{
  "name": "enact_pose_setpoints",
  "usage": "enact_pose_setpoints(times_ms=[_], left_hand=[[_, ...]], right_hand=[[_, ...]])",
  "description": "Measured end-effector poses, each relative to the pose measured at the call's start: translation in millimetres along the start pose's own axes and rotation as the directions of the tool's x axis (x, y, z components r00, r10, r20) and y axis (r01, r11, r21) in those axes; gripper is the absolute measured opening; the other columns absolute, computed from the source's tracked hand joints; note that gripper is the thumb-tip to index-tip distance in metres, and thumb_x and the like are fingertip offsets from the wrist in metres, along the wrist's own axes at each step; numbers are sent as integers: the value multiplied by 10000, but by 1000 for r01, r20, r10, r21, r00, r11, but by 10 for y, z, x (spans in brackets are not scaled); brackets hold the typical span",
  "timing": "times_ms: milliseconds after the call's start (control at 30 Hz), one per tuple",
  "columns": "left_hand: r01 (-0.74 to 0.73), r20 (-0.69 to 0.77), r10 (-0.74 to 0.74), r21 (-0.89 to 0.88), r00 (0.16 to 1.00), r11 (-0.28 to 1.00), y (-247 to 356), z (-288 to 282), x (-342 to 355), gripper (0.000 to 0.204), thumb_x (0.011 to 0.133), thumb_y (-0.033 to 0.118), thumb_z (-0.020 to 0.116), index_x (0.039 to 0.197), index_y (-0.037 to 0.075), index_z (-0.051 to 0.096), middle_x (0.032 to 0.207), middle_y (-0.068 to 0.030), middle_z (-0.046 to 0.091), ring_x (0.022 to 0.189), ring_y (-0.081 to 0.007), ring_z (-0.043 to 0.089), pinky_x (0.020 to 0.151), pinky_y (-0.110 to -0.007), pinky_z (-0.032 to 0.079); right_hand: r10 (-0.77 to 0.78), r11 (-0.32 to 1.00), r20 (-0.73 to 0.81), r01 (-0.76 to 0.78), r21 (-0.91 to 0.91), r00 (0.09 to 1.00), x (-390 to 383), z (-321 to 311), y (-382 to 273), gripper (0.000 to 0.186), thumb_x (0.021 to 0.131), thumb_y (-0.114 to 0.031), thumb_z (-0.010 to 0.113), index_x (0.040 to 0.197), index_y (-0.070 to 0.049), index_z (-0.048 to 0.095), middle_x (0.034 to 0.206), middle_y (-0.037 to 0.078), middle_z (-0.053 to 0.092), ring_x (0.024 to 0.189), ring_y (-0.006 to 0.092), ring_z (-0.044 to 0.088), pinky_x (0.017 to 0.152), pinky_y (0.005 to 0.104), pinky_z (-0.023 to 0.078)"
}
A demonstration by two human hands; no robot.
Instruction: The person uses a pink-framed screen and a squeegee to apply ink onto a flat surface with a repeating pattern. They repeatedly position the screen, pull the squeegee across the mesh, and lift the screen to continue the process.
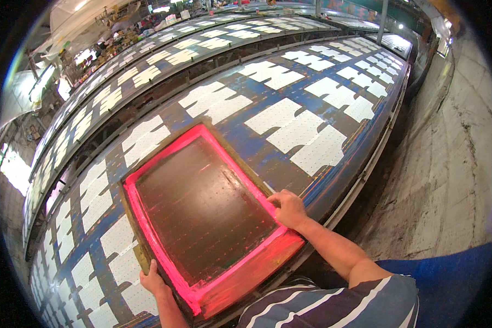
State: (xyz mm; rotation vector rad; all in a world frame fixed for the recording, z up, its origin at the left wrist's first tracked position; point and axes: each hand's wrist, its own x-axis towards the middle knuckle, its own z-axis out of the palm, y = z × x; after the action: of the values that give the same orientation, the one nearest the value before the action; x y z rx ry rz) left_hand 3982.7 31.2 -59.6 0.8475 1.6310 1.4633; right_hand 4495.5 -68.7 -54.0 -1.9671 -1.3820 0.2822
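Note:
A screen printing frame (202, 202) lies in front of me, set at a slant over the long printing table (234, 128). Its dark mesh is bordered by bright pink ink or tape, and its wooden edges are worn. My left hand (154, 280) is closed on the frame's near left edge, thumb on top. On the right side, my right hand (290, 209) grips the opposite edge with bent fingers. White dotted fabric pieces (318, 146), cut in garment shapes, lie flat just beyond the frame. Whether the frame touches the table or hovers slightly I cannot tell.
More white cut pieces (95, 183) run in rows along the table, which is stained blue. Parallel tables (175, 56) with similar pieces stand to the left. A stained concrete floor (421, 164) runs along the right, and a post (382, 22) rises at the far end.

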Motion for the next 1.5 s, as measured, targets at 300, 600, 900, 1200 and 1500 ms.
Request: enact_pose_setpoints(times_ms=[300, 600, 900, 1200, 1500], left_hand=[[-65, 6, 65, -32, 998, 997, -84, 798, -575, 270, 967, 34, 840, 1205, -34, 733, 1104, -95, 790, 920, -207, 757, 853, -362, 609], [-61, -3, 61, 85, 998, 994, -148, 893, -575, 269, 968, 49, 849, 1199, -27, 735, 1088, -80, 791, 907, -201, 751, 840, -357, 600], [-15, -30, 21, 183, 999, 983, -175, 984, -555, 240, 959, 45, 848, 1160, -30, 740, 1055, -80, 790, 908, -203, 748, 827, -357, 591], [-210, 2, 213, 187, 977, 960, -274, 962, -546, 306, 1031, 205, 800, 1186, -52, 739, 1031, -106, 781, 913, -224, 731, 872, -386, 578], [-264, -17, 285, 332, 958, 906, -457, 921, -426, 503, 1137, 340, 550, 1471, -11, 685, 1414, -272, 732, 1309, -453, 688, 1150, -493, 508]], right_hand=[[5, 998, -20, -4, 68, 1000, 371, -488, 784, 309, 859, -73, 733, 1130, -175, 840, 1043, 147, 734, 1040, 399, 724, 897, 518, 598], [-29, 998, 79, 24, 64, 996, 409, -594, 978, 308, 884, -112, 753, 1177, -172, 829, 1183, 164, 759, 1095, 398, 730, 930, 518, 602], [-697, 708, 409, 658, 258, 589, -561, -821, 324, 501, 854, -217, 844, 1341, -132, 766, 1407, 178, 715, 1291, 383, 691, 1082, 521, 569], [-735, 605, 409, 795, 36, 541, -729, -612, -188, 417, 901, -149, 716, 1313, -99, 761, 1222, 113, 751, 1147, 320, 738, 988, 471, 600], [-418, 701, 739, 705, -108, 529, -491, -386, -745, 466, 824, -138, 761, 1286, -190, 795, 1112, 141, 790, 1058, 387, 781, 924, 536, 625]])
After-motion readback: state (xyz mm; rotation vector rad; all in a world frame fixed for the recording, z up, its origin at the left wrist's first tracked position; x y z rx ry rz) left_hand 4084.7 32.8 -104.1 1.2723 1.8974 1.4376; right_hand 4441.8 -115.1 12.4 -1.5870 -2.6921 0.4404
